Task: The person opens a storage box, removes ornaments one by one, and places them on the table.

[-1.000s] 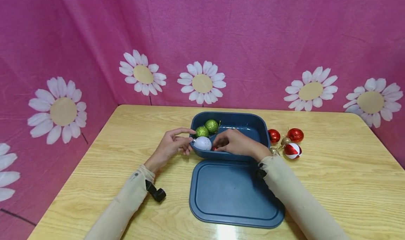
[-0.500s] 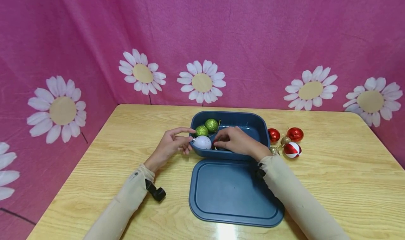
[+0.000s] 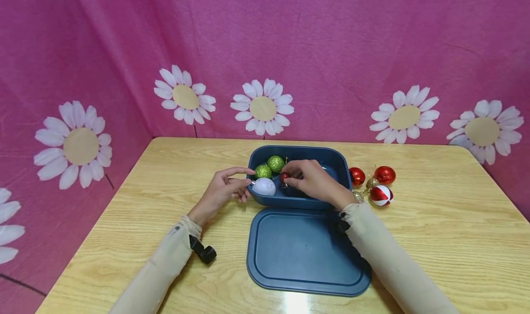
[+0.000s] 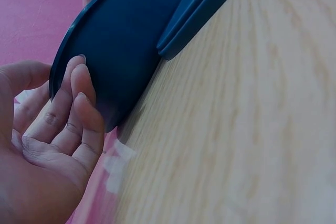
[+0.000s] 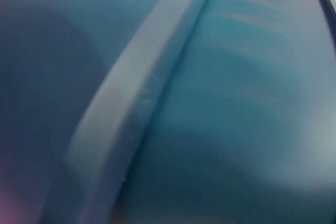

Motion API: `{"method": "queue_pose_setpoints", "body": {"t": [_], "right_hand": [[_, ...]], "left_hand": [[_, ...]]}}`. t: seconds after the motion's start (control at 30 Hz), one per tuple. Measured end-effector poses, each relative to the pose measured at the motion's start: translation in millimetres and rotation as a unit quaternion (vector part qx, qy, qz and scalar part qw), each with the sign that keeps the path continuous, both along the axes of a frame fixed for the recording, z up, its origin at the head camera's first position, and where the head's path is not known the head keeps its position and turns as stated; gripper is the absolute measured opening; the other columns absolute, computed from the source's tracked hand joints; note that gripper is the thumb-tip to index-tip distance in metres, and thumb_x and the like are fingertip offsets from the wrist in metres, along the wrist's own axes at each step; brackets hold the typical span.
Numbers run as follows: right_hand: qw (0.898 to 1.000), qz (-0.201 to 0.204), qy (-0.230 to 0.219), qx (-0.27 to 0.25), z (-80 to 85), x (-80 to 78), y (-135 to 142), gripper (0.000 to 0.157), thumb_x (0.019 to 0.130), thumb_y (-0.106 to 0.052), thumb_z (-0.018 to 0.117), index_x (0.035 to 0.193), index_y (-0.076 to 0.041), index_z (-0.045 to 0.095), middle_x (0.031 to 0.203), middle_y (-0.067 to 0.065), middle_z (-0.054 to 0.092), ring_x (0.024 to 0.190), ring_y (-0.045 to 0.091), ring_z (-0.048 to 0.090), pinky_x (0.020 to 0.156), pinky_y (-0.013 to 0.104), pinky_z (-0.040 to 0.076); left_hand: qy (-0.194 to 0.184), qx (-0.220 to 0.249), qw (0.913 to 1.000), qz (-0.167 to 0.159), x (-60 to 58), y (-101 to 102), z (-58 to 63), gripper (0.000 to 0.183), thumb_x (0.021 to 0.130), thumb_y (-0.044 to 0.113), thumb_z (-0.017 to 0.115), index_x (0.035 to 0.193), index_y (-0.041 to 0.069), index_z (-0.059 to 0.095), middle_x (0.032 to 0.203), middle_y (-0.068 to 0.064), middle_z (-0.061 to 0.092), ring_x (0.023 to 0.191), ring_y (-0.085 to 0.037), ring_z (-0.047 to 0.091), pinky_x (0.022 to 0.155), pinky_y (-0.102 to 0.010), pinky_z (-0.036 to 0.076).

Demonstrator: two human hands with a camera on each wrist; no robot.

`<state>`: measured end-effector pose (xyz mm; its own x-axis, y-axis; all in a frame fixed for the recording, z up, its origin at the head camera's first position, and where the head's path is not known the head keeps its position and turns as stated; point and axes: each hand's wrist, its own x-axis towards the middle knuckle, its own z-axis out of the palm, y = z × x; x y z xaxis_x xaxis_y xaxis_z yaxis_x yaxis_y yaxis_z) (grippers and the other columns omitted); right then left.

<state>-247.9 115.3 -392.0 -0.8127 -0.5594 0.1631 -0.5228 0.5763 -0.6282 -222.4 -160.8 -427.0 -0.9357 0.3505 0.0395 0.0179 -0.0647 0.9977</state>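
A dark blue box (image 3: 307, 203) stands on the table, holding two glittery green baubles (image 3: 262, 172) and a white speckled bauble (image 3: 263, 186) at its left end. My left hand (image 3: 225, 188) grips the box's left rim, its thumb beside the white bauble's cap. In the left wrist view, several curled fingers (image 4: 83, 85) lie against the box's outer wall. Inside the box, my right hand (image 3: 312, 180) pinches a small red bauble (image 3: 285, 177) between thumb and fingers, right of the white bauble. The right wrist view shows only blurred blue surfaces.
A flat blue lid (image 3: 308, 252) lies in front of the box. To its right sit red baubles (image 3: 385, 174), a red-and-white bauble (image 3: 381, 196) and small gold baubles (image 3: 372, 183). A pink flowered cloth (image 3: 331, 52) hangs behind the wooden table (image 3: 447, 240).
My right hand has lifted the small red bauble slightly and moved it away from the box's front wall, toward the green baubles. The left hand stays at the rim.
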Motion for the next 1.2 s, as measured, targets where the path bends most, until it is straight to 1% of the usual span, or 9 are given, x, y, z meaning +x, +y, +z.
{"method": "queue_pose_setpoints", "body": {"t": [0.1,0.27,0.43,0.6,0.87,1.03,1.2], "right_hand": [[1.0,-0.009,0.01,-0.008,2.7,1.8,2.7,0.023,0.094,-0.012,0.069,0.116,-0.005,0.071,0.101,0.003,0.072,0.092,0.017,0.067,0.079,0.037,0.057],[0.999,-0.017,0.027,-0.007,6.2,7.0,9.8,0.026,0.094,-0.012,0.07,0.119,-0.005,0.07,0.105,0.003,0.072,0.093,0.017,0.067,0.08,0.037,0.057],[0.999,-0.02,0.046,-0.009,11.9,14.1,19.9,0.026,0.094,-0.014,0.071,0.119,-0.006,0.07,0.104,0.002,0.071,0.091,0.015,0.066,0.078,0.036,0.057],[0.998,-0.031,0.06,-0.011,16.3,22.3,31.2,0.025,0.093,-0.014,0.072,0.116,-0.006,0.071,0.103,0.002,0.071,0.09,0.015,0.066,0.077,0.038,0.058],[0.997,-0.049,0.054,-0.003,18.9,35.8,54.3,0.025,0.092,-0.014,0.072,0.117,-0.009,0.071,0.102,0.001,0.071,0.09,0.015,0.065,0.075,0.033,0.057],[0.996,-0.079,0.052,0.004,19.9,40.6,70.9,0.026,0.092,-0.014,0.072,0.118,-0.009,0.071,0.103,0.002,0.071,0.089,0.016,0.064,0.073,0.03,0.056],[0.994,-0.098,0.055,-0.007,24.3,44.9,87.1,0.025,0.092,-0.013,0.073,0.116,-0.008,0.071,0.102,0.004,0.072,0.085,0.017,0.065,0.071,0.026,0.056]], "left_hand": [[-0.001,0.002,1.0,-0.001,0.1,-0.2,-0.2,0.032,0.097,0.009,0.064,0.128,0.001,0.063,0.082,-0.037,0.065,0.058,-0.018,0.064,0.058,-0.029,0.057],[0.0,0.006,1.0,-0.004,-0.4,-1.0,-0.8,0.033,0.097,0.01,0.064,0.128,0.0,0.062,0.081,-0.033,0.066,0.058,-0.019,0.064,0.058,-0.029,0.057],[0.0,0.007,1.0,-0.001,0.0,-1.1,0.1,0.032,0.097,0.011,0.064,0.128,0.001,0.063,0.078,-0.027,0.068,0.059,-0.018,0.064,0.058,-0.028,0.057],[-0.003,0.007,1.0,0.0,0.6,0.2,0.1,0.033,0.097,0.01,0.064,0.128,-0.001,0.062,0.077,-0.024,0.069,0.06,-0.018,0.064,0.058,-0.028,0.057],[-0.001,0.007,1.0,-0.002,-0.4,1.4,-1.1,0.032,0.097,0.011,0.064,0.128,0.0,0.063,0.076,-0.022,0.069,0.059,-0.018,0.063,0.058,-0.028,0.057],[0.004,0.004,1.0,-0.003,-0.4,1.0,-1.1,0.033,0.097,0.011,0.064,0.128,0.001,0.063,0.076,-0.022,0.069,0.059,-0.018,0.063,0.058,-0.029,0.057],[-0.003,0.014,0.9999,-0.001,0.2,0.9,-0.3,0.033,0.097,0.009,0.064,0.128,-0.002,0.062,0.075,-0.023,0.068,0.059,-0.017,0.063,0.057,-0.029,0.057]]}}
